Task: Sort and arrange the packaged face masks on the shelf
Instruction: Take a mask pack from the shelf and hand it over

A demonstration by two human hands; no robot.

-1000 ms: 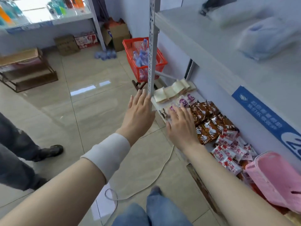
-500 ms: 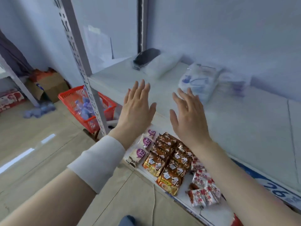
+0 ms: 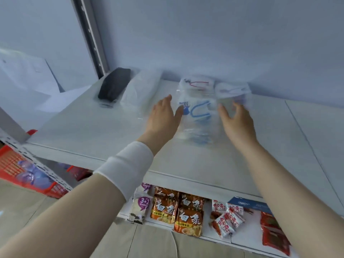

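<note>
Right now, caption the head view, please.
Left hand and right hand flank a clear mask pack on the shelf.

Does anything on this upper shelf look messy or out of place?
Yes. A black pack and a clear pack lie slanted at back left, apart from an overlapping pile of mask packs further right; nothing is lined up.

Soft, even, bluish daylight, slight motion blur on the clear packets point(image 3: 197, 112), wide-angle bending at edges.

a black mask pack point(image 3: 113, 84) lies at the shelf's point(image 3: 83, 131) back left, a clear white pack point(image 3: 141, 90) just beside it. a clear blue-printed pack point(image 3: 197, 116) lies flat mid-shelf, with a red-marked pack point(image 3: 197, 83) and a pale pack point(image 3: 232, 90) behind it.
</note>
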